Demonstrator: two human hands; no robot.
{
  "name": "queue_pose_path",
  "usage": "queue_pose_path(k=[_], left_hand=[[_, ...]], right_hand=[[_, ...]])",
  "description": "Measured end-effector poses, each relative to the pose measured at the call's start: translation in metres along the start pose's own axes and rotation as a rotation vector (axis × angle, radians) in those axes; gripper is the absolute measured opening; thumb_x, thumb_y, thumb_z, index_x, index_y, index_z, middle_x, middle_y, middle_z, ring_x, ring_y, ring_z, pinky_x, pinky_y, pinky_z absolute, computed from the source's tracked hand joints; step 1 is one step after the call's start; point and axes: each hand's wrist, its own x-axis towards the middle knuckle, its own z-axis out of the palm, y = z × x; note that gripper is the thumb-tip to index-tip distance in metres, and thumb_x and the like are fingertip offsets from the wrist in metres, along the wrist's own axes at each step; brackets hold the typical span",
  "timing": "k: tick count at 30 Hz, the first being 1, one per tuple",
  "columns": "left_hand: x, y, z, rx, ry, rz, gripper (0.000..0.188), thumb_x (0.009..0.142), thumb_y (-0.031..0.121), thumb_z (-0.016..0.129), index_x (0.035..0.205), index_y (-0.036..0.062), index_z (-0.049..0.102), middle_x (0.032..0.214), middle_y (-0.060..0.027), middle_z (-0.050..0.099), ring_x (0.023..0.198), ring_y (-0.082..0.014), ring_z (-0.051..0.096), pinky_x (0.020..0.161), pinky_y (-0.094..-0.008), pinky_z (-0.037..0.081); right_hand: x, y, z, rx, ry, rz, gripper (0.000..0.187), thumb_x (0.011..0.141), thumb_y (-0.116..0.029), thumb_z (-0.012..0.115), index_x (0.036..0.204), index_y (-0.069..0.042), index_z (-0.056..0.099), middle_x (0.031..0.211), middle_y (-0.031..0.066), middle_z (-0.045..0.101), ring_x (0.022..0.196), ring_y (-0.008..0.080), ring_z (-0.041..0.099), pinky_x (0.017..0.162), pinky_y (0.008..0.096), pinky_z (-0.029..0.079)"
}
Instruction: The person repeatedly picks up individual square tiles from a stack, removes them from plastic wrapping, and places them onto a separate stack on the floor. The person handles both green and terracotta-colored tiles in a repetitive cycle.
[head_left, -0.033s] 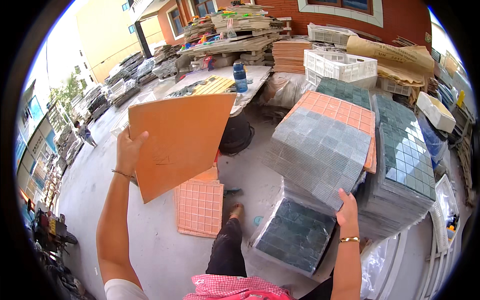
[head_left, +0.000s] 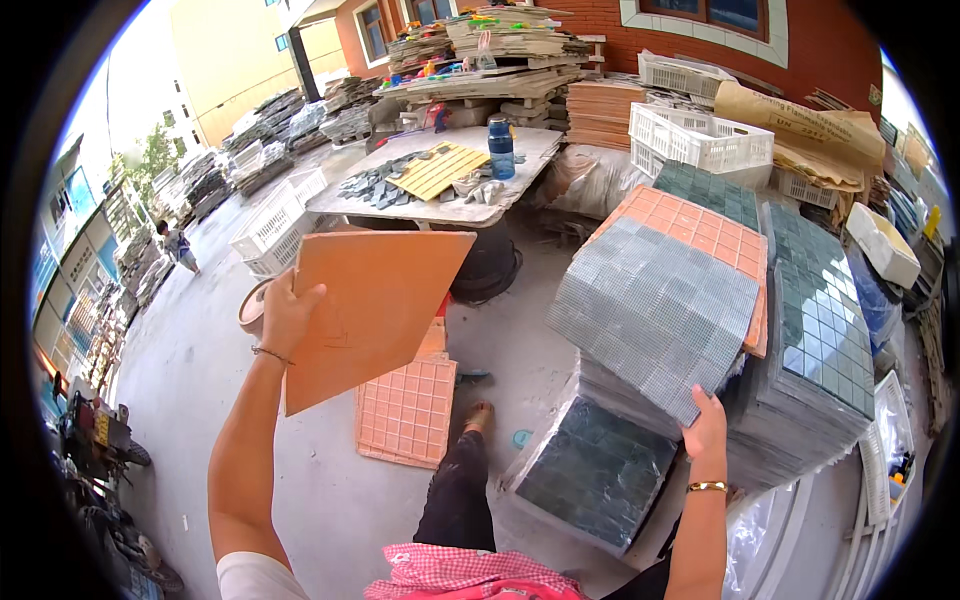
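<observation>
My left hand (head_left: 290, 312) grips a flat orange board (head_left: 375, 305) by its left edge, the thumb across its face. The board hangs tilted in the air over the floor. My right hand (head_left: 706, 424) pinches the near corner of a grey mesh-backed mosaic tile sheet (head_left: 655, 300). That sheet lies over an orange grid tray (head_left: 690, 220), on top of a stack of tiles. More orange grid trays (head_left: 405, 408) lie on the floor below the board. Beside my right hand stands a plastic-wrapped stack of dark green tiles (head_left: 595, 470).
A taller green mosaic stack (head_left: 815, 300) stands at the right. Ahead is a low table (head_left: 530, 150) with a blue bottle (head_left: 501, 150), a yellow grid tray (head_left: 440, 170) and loose tile pieces. White crates (head_left: 700, 140) stand behind. A person (head_left: 178, 247) is far left.
The view has swung slightly left, showing more of the table. My left hand has brought the orange board rightward and a little lower, tipping it. My right hand stays at the sheet's corner.
</observation>
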Motion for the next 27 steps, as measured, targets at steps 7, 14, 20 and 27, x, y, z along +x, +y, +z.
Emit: queue_pose_path(k=[7,14,20,27], left_hand=[[-0.103,-0.173,0.048,0.659,0.047,-0.251,0.017,0.067,0.011,0.055,0.083,0.0041,0.054,0.066,-0.0193,0.054,0.066,-0.0351,0.053,0.057,-0.0396,0.042],[-0.137,-0.272,0.105,0.758,-0.173,-0.289,0.028,0.076,0.019,0.049,0.104,0.0166,0.050,0.087,-0.0116,0.058,0.081,-0.0291,0.055,0.066,-0.0392,0.044],[-0.230,-0.319,0.164,0.625,-0.744,-0.734,0.052,0.073,0.019,0.055,0.121,0.0124,0.037,0.114,-0.0149,0.046,0.105,-0.0292,0.044,0.087,-0.0373,0.036],[-0.174,-0.268,0.199,0.335,-0.602,-0.352,0.041,0.073,0.019,0.056,0.109,0.0007,0.047,0.100,-0.0212,0.052,0.095,-0.0326,0.050,0.081,-0.0360,0.040]], right_hand=[[-0.006,-0.003,-0.004,-0.094,0.001,0.011,0.033,0.078,-0.018,0.051,0.108,-0.005,0.042,0.104,0.0059,0.051,0.095,0.0197,0.049,0.082,0.0409,0.035],[-0.007,0.002,-0.008,-0.188,0.050,-0.029,0.032,0.079,-0.018,0.051,0.106,-0.005,0.042,0.104,0.0066,0.051,0.093,0.0192,0.051,0.076,0.0372,0.042],[-0.012,0.005,0.004,-0.191,0.047,-0.048,0.033,0.079,-0.019,0.051,0.107,-0.004,0.041,0.106,0.0068,0.050,0.095,0.0199,0.050,0.077,0.0376,0.042],[-0.004,-0.002,-0.001,-0.173,-0.059,-0.111,0.034,0.083,-0.020,0.046,0.110,0.000,0.040,0.111,0.0103,0.047,0.101,0.0219,0.047,0.086,0.0389,0.036]])
